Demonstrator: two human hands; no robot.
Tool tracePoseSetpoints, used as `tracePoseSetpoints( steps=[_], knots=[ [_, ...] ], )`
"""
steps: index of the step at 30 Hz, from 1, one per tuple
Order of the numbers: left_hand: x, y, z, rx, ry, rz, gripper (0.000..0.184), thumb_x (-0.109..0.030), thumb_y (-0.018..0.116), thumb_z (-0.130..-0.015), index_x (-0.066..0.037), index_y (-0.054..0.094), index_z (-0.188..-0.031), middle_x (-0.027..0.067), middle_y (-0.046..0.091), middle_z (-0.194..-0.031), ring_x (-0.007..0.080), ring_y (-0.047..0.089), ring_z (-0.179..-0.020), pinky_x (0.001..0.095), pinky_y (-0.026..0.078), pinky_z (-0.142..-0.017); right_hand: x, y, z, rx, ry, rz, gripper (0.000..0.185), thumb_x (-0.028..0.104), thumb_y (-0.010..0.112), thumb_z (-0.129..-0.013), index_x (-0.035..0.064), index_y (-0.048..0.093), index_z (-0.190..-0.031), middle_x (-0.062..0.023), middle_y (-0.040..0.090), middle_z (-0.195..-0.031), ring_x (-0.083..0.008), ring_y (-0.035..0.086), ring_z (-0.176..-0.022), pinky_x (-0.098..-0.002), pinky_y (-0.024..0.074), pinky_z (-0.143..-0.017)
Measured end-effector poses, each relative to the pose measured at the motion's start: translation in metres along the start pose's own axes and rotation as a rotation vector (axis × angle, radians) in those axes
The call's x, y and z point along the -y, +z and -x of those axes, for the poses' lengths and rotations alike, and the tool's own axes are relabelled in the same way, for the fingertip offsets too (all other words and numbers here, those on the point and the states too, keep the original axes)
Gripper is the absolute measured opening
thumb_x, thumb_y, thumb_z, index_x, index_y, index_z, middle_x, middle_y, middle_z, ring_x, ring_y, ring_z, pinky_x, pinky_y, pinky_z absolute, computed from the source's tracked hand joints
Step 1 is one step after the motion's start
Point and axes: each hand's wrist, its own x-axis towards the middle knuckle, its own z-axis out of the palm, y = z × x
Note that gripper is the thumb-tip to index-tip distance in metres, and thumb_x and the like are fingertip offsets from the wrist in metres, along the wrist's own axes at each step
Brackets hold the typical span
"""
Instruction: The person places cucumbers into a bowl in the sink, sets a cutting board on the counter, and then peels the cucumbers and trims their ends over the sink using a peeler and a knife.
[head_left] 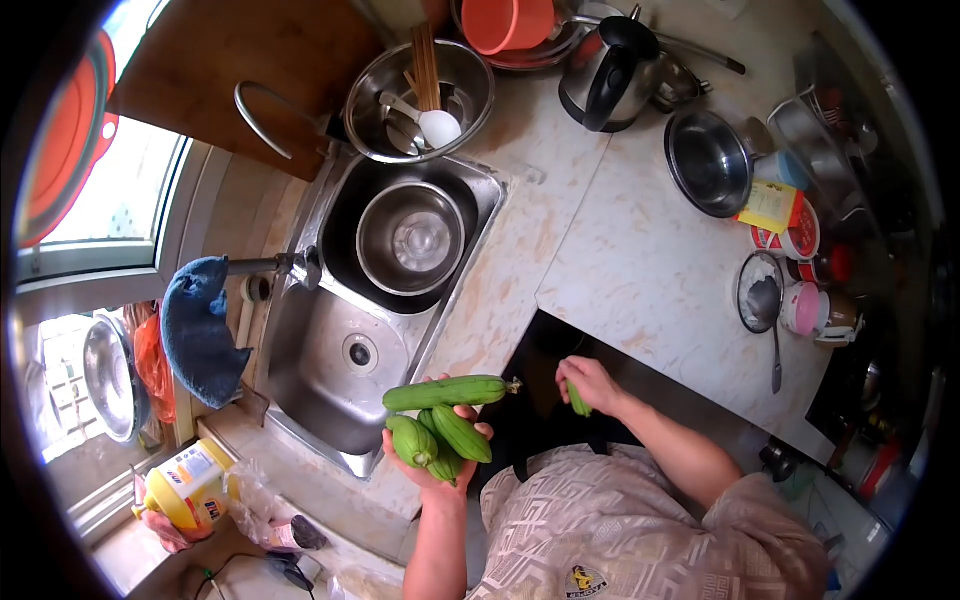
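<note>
My left hand (418, 476) is wrapped round several green luffa gourds (459, 432) near the sink's front edge. The longest luffa (445, 393) lies across the top of the bunch, with a dried blossom at its right end. To the right, my right hand (592, 382) is closed round another green luffa (577, 400), of which only the lower end shows. That hand is over the dark gap below the counter edge, apart from the bunch.
A double sink (330, 390) holds a steel bowl (375, 240) in its far basin. Behind it stands a steel basin (478, 95) with chopsticks and spoons. A kettle (625, 75), a dark bowl (700, 165) and seasoning containers stand on the counter (630, 235). A blue cloth (200, 335) hangs by the faucet.
</note>
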Motion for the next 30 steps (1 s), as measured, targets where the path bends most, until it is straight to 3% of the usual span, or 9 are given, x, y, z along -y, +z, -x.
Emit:
tracePoseSetpoints(
  steps=[4,9,13,17,20,22,24,27,30],
  knots=[
    [0.012,0.006,0.000,0.023,-0.078,0.037,0.075,-0.057,0.062,-0.078,-0.017,0.042,-0.137,0.0029,0.044,-0.139,0.0265,0.055,-0.106,0.0487,0.041,-0.085,0.074,0.030,0.039,0.345,-0.311,-0.089,0.050,0.046,0.035,-0.103,0.0002,0.055,-0.101,-0.0053,0.056,-0.072,-0.0116,0.058,-0.066,-0.0254,0.0459,-0.055],
    [0.020,0.004,0.002,0.038,-0.136,0.012,0.076,-0.060,0.062,-0.077,-0.019,0.041,-0.138,0.0031,0.043,-0.140,0.0262,0.055,-0.105,0.0500,0.041,-0.086,0.124,0.035,0.056,0.356,-0.334,0.354,0.024,0.021,0.043,-0.102,0.0004,0.054,-0.094,-0.0032,0.058,-0.068,-0.0127,0.057,-0.057,-0.0285,0.0462,-0.052],
    [0.022,-0.005,0.005,-0.009,-0.139,0.045,0.078,-0.061,0.061,-0.076,-0.020,0.041,-0.138,0.0028,0.043,-0.140,0.0263,0.054,-0.103,0.0494,0.041,-0.085,0.103,0.037,0.056,0.258,-0.511,0.409,0.027,0.018,0.043,-0.102,0.0005,0.052,-0.083,-0.0050,0.059,-0.067,-0.0140,0.057,-0.056,-0.0285,0.0456,-0.052],
    [0.026,-0.014,0.010,-0.017,-0.164,0.187,0.079,-0.063,0.061,-0.075,-0.021,0.042,-0.139,0.0028,0.043,-0.141,0.0276,0.054,-0.103,0.0497,0.041,-0.084,0.093,0.044,0.064,0.253,-0.451,0.192,0.033,0.023,0.042,-0.103,0.0010,0.051,-0.081,-0.0050,0.055,-0.065,-0.0129,0.055,-0.057,-0.0283,0.0447,-0.052],
    [0.030,-0.013,0.010,0.003,-0.156,0.194,0.079,-0.063,0.062,-0.076,-0.021,0.042,-0.140,0.0026,0.042,-0.142,0.0269,0.053,-0.105,0.0494,0.040,-0.085,0.072,0.048,0.063,0.331,-0.243,-0.297,0.030,0.023,0.043,-0.103,0.0028,0.052,-0.082,-0.0049,0.057,-0.068,-0.0123,0.056,-0.059,-0.0269,0.0457,-0.055],
    [0.032,-0.008,0.007,-0.019,-0.137,0.181,0.078,-0.062,0.061,-0.077,-0.021,0.042,-0.140,0.0026,0.042,-0.143,0.0266,0.053,-0.105,0.0493,0.040,-0.085,0.063,0.039,0.060,0.353,-0.190,-0.442,0.026,0.021,0.044,-0.102,0.0033,0.053,-0.085,-0.0057,0.057,-0.071,-0.0126,0.057,-0.061,-0.0264,0.0466,-0.057],
    [0.024,-0.010,0.000,-0.037,-0.101,0.110,0.076,-0.060,0.061,-0.077,-0.018,0.043,-0.137,0.0040,0.043,-0.141,0.0268,0.054,-0.106,0.0496,0.041,-0.085,0.033,0.021,0.047,0.134,-0.165,-0.276,0.025,0.020,0.050,-0.100,0.0015,0.055,-0.083,-0.0053,0.058,-0.068,-0.0126,0.057,-0.059,-0.0269,0.0463,-0.056],
    [0.006,-0.010,-0.011,-0.085,-0.029,0.087,0.078,-0.058,0.063,-0.078,-0.012,0.041,-0.136,0.0067,0.044,-0.136,0.0281,0.055,-0.107,0.0504,0.042,-0.087,-0.020,-0.006,0.013,-0.318,0.059,-0.009,0.026,0.020,0.056,-0.095,0.0007,0.057,-0.078,-0.0047,0.057,-0.064,-0.0125,0.057,-0.055,-0.0282,0.0457,-0.051],
    [-0.010,-0.013,-0.016,-0.051,-0.003,0.063,0.080,-0.057,0.063,-0.078,-0.010,0.039,-0.137,0.0074,0.044,-0.135,0.0284,0.055,-0.107,0.0504,0.042,-0.087,-0.074,-0.027,-0.035,-0.411,0.106,0.015,0.031,0.029,0.058,-0.095,0.0002,0.060,-0.083,-0.0063,0.059,-0.067,-0.0148,0.057,-0.053,-0.0306,0.0463,-0.050]
  ],
)
